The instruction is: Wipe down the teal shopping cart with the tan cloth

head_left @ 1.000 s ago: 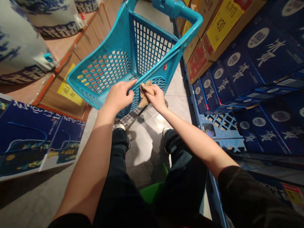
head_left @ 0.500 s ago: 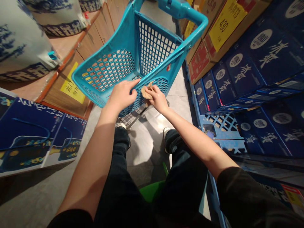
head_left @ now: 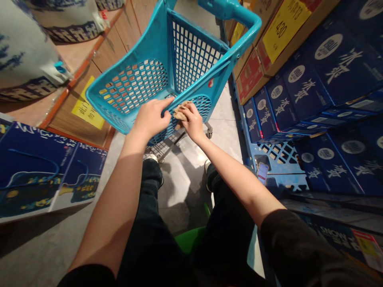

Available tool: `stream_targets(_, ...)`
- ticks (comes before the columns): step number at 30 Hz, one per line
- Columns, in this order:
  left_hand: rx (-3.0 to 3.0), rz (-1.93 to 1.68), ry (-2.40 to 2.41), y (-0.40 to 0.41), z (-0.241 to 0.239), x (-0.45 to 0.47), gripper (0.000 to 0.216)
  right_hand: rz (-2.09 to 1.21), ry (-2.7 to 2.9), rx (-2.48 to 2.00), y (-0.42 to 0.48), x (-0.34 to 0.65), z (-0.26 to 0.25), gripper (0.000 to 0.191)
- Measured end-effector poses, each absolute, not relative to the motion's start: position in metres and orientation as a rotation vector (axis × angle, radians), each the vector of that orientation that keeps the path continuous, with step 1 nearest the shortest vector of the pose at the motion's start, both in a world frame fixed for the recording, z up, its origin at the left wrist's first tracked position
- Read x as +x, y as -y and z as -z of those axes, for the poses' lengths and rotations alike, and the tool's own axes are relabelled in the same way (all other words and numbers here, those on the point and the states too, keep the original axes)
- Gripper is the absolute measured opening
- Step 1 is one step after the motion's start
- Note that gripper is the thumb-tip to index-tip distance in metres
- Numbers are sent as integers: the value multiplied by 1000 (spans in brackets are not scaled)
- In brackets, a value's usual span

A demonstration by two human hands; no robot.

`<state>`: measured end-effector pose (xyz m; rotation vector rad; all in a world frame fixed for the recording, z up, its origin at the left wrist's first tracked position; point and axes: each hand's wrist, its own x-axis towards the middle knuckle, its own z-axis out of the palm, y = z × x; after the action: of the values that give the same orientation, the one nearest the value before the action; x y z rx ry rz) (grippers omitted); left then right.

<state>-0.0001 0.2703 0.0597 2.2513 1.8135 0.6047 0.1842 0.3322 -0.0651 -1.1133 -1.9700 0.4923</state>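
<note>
A blue plastic shopping cart (head_left: pixel 134 85) stands in front of me, its mesh side towards me. My left hand (head_left: pixel 152 118) grips the cart's upper rim, the index finger stretched along it and the thumb on the outer side. The other left fingers are hidden inside the basket. Bunched in my right hand (head_left: pixel 194 122) is a crumpled tan cloth (head_left: pixel 181 111), closed between thumb and fingers. It lies against the outer side of the cart, just below the rim and right of my left hand.
Stacked dark blue drink boxes (head_left: pixel 308 85) on a blue plastic pallet (head_left: pixel 279 175) border the right side, with a phone (head_left: pixel 262 173) lying there. Large patterned jars (head_left: pixel 26 56) stand on a wooden shelf (head_left: pixel 86 44) at left. Something green (head_left: pixel 190 239) shows between my legs.
My right hand has moved slightly left along the cart's side with the cloth, closer to my left hand. My left hand keeps its hold on the rim. The view has shifted a little.
</note>
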Motion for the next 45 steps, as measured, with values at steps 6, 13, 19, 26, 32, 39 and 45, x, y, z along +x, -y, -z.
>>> stream_targets(6,2272,-592,-1819,-273,-57,-2,69,-499,2104,-1160,-316,194,72,58)
stream_targets(13,2267,-591,-1811,-272,-59,0,71,-581,1720,-1283,-327,180,72,32)
stream_targets(19,2284,-572,-1813,-272,-59,1,73,-484,1802,-1308,-328,179,73,33)
stream_targets(26,2287,-547,-1822,-271,-59,3,75,-233,2340,-1398,-326,217,35,42)
stream_targets(32,2262,-578,-1780,-270,-61,1,73,-224,2440,-1547,-314,210,0,41)
stream_targets(39,2261,-629,-1738,-270,-58,-2,72,-500,2508,-1618,-311,224,1,17)
stream_targets(45,2272,-649,-1737,-269,-58,1,70,-396,2003,-1552,-333,251,7,16)
